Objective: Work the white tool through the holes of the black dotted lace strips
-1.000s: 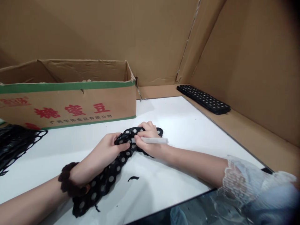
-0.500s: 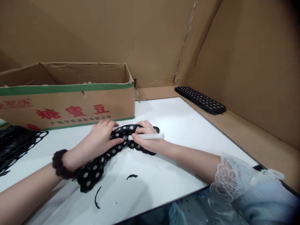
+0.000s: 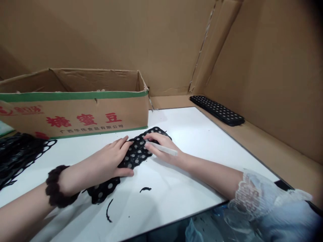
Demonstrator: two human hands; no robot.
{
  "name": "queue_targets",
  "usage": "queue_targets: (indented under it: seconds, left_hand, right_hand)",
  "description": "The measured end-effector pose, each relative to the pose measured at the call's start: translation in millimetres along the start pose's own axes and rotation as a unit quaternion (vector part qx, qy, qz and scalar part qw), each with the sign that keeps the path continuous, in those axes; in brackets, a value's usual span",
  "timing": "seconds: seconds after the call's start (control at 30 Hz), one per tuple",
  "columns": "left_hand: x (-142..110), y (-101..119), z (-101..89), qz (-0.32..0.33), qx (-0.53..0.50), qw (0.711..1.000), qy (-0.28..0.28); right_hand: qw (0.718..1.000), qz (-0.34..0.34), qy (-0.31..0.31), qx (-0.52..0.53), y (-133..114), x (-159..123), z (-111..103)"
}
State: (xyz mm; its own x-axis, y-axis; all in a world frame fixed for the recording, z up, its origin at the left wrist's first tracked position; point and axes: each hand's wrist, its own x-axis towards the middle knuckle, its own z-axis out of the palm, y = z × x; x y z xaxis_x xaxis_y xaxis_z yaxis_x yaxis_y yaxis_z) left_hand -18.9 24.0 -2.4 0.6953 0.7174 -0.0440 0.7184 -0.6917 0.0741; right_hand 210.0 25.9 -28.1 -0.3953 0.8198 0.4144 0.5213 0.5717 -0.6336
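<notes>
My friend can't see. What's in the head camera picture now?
The left hand rests on a dotted black strip on a white tabletop; the right hand holds a white pen-like tool at it. Behind stands an open cardboard box.

Strip (image 3: pixel 137 153): black, pale round dots
Tool (image 3: pixel 165 150): whitish
Box (image 3: pixel 136 112): brown, green bands, red lettering
Desk (image 3: pixel 191 188): white
Wristband (image 3: pixel 54 188): dark brown

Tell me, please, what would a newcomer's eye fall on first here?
First, probably the big cardboard box with red writing and a green rim, at the back left of the white table. Then, near the middle, a black strip with pale dots: the left hand lies across it, and the right hand, by its far end, holds a white stick.
</notes>
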Motion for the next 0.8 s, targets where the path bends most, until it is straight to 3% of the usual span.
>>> queue_targets:
  seconds: [0.17, 0.33, 0.5, 0.63, 0.8]
  left_hand:
    - [-13, -3, -4.3, -0.060, -0.001, 0.993, -0.106]
    - [-20, 3, -11.9, -0.061, 0.047, 0.995, -0.061]
    - [-22, 7, -8.5, -0.056, 0.215, 0.975, 0.014]
    - [-22, 10, -4.1, -0.025, 0.200, 0.979, -0.012]
    - [-21, 16, -13.7, -0.116, 0.203, 0.969, -0.080]
  right_hand:
    - [0.998, 0.032, -0.044, -0.011, -7, 0, -7]
    - [0.996, 0.057, -0.052, -0.037, -6, 1, -8]
    - [0.994, 0.046, -0.064, -0.079, -7, 0, -8]
    - [0.993, 0.046, -0.057, -0.090, -9, -1, -8]
    - [0.992, 0.041, -0.052, -0.111, -8, -1, -6]
